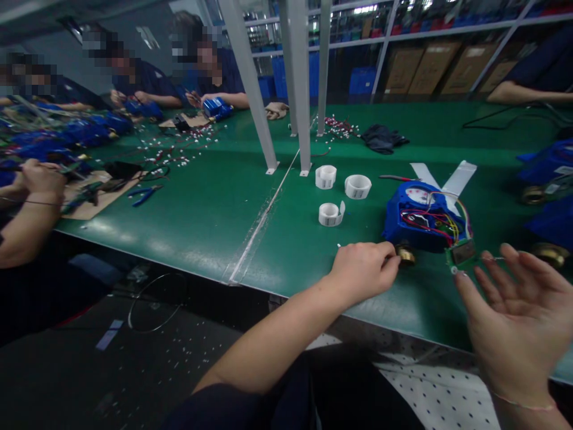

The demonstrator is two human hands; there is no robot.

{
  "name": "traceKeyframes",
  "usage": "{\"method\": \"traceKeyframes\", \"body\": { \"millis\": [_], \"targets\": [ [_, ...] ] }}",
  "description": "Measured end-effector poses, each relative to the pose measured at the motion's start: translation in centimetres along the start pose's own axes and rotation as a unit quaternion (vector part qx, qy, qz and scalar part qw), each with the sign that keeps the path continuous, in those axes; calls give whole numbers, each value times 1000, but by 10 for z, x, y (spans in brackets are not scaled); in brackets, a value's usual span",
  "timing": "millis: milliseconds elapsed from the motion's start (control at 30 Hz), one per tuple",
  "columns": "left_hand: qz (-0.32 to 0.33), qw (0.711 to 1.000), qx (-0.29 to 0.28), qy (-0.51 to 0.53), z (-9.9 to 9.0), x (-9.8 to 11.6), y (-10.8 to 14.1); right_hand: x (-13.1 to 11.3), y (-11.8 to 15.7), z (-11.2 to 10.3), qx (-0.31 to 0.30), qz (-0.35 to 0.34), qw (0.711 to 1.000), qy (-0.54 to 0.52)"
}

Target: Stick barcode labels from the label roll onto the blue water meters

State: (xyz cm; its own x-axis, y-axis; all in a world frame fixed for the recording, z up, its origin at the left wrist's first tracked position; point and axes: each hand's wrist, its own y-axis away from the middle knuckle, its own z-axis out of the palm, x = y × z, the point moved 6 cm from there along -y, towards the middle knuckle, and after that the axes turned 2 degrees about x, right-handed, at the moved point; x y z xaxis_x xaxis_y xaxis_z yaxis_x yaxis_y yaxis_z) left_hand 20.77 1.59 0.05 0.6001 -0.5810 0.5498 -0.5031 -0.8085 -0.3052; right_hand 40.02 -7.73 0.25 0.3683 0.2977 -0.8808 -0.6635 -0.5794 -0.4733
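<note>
A blue water meter (421,218) with its casing uncovered lies on the green table, its dial facing up and red, yellow and white wires exposed. A small green circuit board (462,253) hangs from those wires at its near right side. My left hand (364,270) is closed, with thumb and fingers at the meter's brass fitting (406,254). My right hand (521,298) is palm up with fingers apart, just right of the circuit board. Its thumb tip is close to the board's lower corner; whether they touch is unclear.
Three rolls of white labels (357,187) stand left of the meter. White strips (461,179) and a red-tipped tool (398,177) lie behind it. More blue meters (553,173) sit at right. Grey posts (299,89) rise mid-table. Co-workers sit left and across; blue pliers (144,194) lie left.
</note>
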Motion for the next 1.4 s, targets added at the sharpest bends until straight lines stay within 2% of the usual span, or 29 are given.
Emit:
{"method": "traceKeyframes", "body": {
  "millis": [133, 233, 300, 367, 467, 567, 867, 1067, 1200, 1400],
  "targets": [
    [-1, 1000, 3, -3, 1, 0, 0, -10, -5, 0, 22, -72, 996, 46],
    [3, 1000, 5, -2, 0, 0, -1, -14, -13, -3, 35, -55, 997, 39],
    [5, 1000, 4, 1, -1, 1, -1, -11, -21, -7, 46, -8, 999, 18],
    [3, 1000, 0, 5, -1, 2, -1, -2, -30, -8, 51, 70, 996, -31],
    [-4, 1000, -7, 5, -1, 2, -1, 15, -41, -2, 35, 193, 972, -129],
    [-7, 1000, -10, -3, 0, 2, -1, 21, -45, 4, 24, 239, 956, -169],
    [-5, 1000, -7, -29, -2, 4, -2, 11, -42, 8, 9, 233, 959, -164],
    [9, 997, -20, -75, -1, 6, 0, 12, -32, -7, 35, 98, 991, -83],
    [27, 993, -22, -109, 1, 5, 1, 30, -15, -8, 17, 118, 991, -65],
    [38, 992, -28, -115, 2, 4, 2, 26, -3, 4, -31, 127, 989, -64]
  ]
}}
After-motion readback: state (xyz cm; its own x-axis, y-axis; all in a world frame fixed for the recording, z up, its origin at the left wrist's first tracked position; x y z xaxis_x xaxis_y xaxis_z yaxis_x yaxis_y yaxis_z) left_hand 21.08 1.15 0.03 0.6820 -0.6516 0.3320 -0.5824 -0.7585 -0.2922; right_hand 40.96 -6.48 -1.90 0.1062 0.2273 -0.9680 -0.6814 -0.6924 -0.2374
